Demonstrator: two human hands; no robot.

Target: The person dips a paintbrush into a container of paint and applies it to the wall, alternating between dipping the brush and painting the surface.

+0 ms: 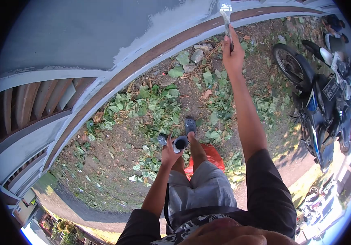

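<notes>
A: Brush (227, 18) orientation?
B: Long axis roughly vertical in view, bristles up against the grey wall (102, 28); right hand (232, 53) fisted round the handle.
A: Left hand (169, 153)?
B: Wrapped round a small cup (180, 143) (held low, above the feet).

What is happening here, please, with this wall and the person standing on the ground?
A person is painting a wall. The right hand is raised and holds a paintbrush against the wall's lower edge, where fresh grey paint meets a brown strip not yet covered. The left hand holds a small paint container low, near the knees. The person stands on bare ground strewn with cut green leaves. A motorcycle is parked at the right.
</notes>
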